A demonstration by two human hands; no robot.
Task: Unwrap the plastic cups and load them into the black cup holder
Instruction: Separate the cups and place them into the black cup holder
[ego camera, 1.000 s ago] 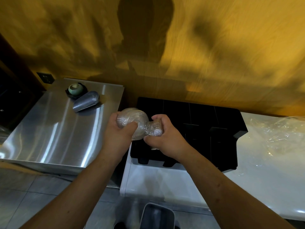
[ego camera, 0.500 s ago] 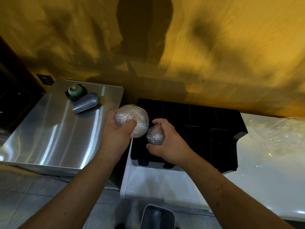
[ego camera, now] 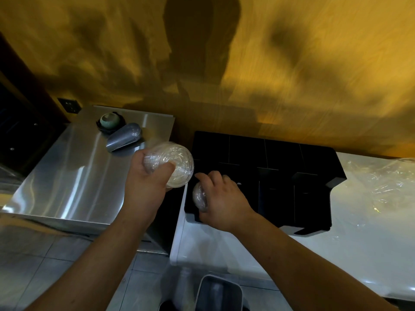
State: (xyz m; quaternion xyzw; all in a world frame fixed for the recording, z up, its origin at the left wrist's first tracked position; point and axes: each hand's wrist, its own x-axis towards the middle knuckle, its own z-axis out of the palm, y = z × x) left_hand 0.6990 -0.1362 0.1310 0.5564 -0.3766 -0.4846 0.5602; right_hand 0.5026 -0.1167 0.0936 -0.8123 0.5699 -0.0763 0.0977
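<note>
Head view, from the left of the frame: a steel table (ego camera: 74,176) carries a small green cup (ego camera: 107,120) on a dark base and a grey scoop (ego camera: 124,140) lying on its side, both at its far end. Right of these, just left of centre, our left hand (ego camera: 147,187) holds up a stack of clear plastic cups (ego camera: 171,166), the grip curled around the stack with the thumb pressed across its front. The round end of the stack faces us, so its long axis appears to run away from the camera.

Next, at centre, our right hand (ego camera: 221,202) is lower, its grip closed around a smaller bundle of clear cups (ego camera: 200,197), right over the near left corner of the black cup holder (ego camera: 280,158). We cannot tell whether film still covers either bundle.

We judge that the coming move turns on this: the right hand's cups sit just above the holder's leftmost slot, so that hand is nearer, while the left hand's stack hangs up and to the left, beside the holder.

Furthest right, crumpled clear wrap (ego camera: 381,182) lies on the white table (ego camera: 336,254).
</note>
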